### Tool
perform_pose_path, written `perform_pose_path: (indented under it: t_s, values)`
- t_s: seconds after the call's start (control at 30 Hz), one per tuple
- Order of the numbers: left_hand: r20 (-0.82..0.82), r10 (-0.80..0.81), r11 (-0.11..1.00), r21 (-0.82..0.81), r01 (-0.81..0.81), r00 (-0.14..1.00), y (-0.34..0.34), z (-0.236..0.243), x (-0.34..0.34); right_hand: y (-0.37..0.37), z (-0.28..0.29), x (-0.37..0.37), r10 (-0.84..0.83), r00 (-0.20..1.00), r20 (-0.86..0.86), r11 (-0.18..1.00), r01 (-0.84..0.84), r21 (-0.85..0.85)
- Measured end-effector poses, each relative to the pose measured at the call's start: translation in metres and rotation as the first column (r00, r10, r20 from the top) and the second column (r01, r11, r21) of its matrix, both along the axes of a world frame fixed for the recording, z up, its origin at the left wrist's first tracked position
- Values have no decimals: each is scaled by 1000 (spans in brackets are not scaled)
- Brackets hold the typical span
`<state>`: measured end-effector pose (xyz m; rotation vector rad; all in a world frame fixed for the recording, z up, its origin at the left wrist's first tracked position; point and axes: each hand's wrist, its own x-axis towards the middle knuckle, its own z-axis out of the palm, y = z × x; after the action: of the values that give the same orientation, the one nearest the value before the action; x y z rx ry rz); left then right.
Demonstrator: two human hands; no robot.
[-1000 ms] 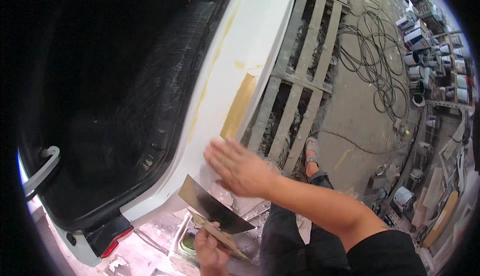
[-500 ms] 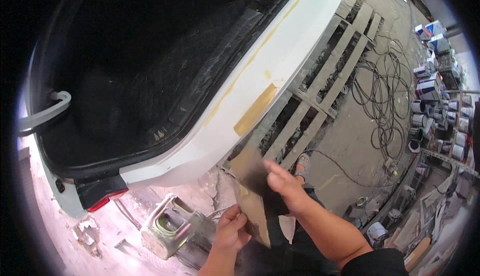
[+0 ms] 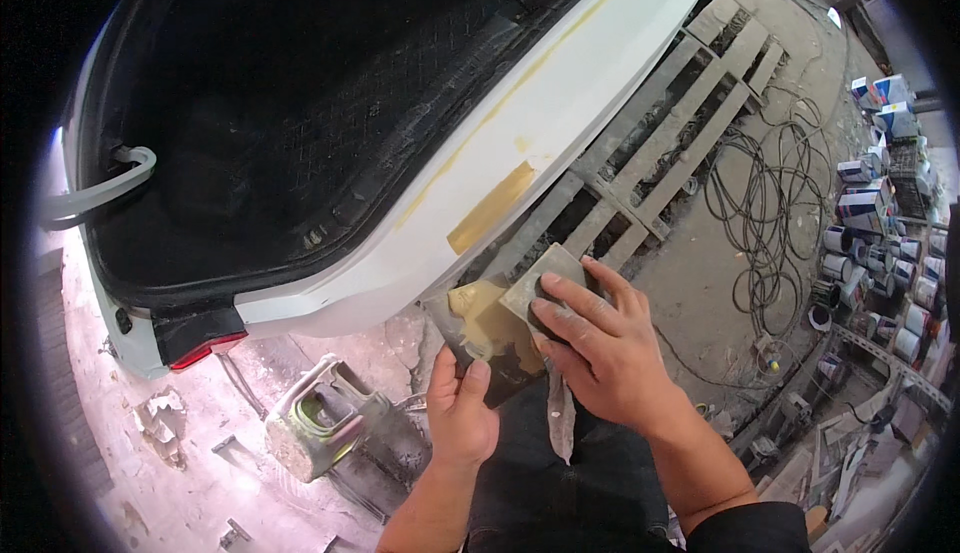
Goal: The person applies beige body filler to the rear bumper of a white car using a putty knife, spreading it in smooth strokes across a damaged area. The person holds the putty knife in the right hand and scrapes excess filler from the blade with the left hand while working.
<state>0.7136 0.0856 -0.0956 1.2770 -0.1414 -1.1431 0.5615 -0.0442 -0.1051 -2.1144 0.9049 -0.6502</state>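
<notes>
My left hand (image 3: pixel 463 408) grips the near left edge of a flat putty board (image 3: pixel 520 361), thumb on top. A smear of yellow body filler (image 3: pixel 484 315) lies on the board, among darker stains. In my right hand (image 3: pixel 615 353) is a flat, greyish putty spreader (image 3: pixel 535 275), fingers spread across its face, its edge at the board's right side. A greyish, pointed strip (image 3: pixel 562 421) hangs just below my right hand; what it belongs to is hidden. Beyond my hands, the white car body panel (image 3: pixel 400 253) carries a yellow filler patch (image 3: pixel 492 208).
Left of my hands, a dusty machine-like object (image 3: pixel 320 418) sits on the pale floor. A wooden pallet (image 3: pixel 650 163) lies along the car. Coiled black hose (image 3: pixel 770 213) covers floor to the right, with several paint cans (image 3: pixel 880 253) farther right. A red tail light (image 3: pixel 205 351) is at left.
The board has turned from a steep tilt to show its filler-smeared face. My right hand has swung round, and the blurred spreader now rests near the board's right side. The view has shifted slightly.
</notes>
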Motion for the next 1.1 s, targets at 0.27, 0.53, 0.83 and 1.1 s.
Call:
perform_pose_path:
  t_s: [0.27,0.53,0.83,1.1]
  values:
    - [171,-157,984,111,139,973,-17,-11,4,-2,-3,18,116,993,-14,993,-116,5]
    - [598,-347,905,415,91,722,-11,-23,50,-62,-42,17,-65,981,-182,998,62,-19]
    - [336,-425,854,458,248,841,28,-53,61,-136,-68,66,-32,875,-484,938,-141,-316]
    - [242,-393,868,416,271,887,20,-61,66,-133,-67,95,-18,782,-624,903,-256,-346]
